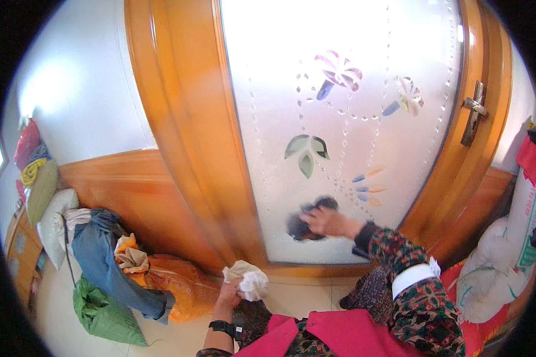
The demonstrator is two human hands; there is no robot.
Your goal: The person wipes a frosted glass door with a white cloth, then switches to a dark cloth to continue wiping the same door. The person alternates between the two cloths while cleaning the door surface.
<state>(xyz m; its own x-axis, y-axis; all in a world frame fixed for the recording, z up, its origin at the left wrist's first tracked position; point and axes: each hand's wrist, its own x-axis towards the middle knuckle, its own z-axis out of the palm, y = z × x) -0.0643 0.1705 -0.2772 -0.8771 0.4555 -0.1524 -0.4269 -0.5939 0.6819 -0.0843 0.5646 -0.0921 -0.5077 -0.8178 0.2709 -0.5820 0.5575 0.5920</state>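
My right hand (325, 222), a little blurred, presses a dark cloth (297, 226) against the lower part of a frosted glass panel (277, 111). Etched flowers, leaves and lines of small beads decorate this glass. Lower down and to the left, my left hand (230, 292) grips a crumpled white cloth (253, 281), held away from the glass in front of the wooden door's (312, 270) bottom edge. Part of the dark cloth is hidden under my right fingers.
A metal door handle (475, 107) is at upper right. Blue trousers (111, 259), an orange sack (183, 285) and a green sack (107, 317) lie along the left wall. White sacks (482, 276) stand at right, beside the door frame.
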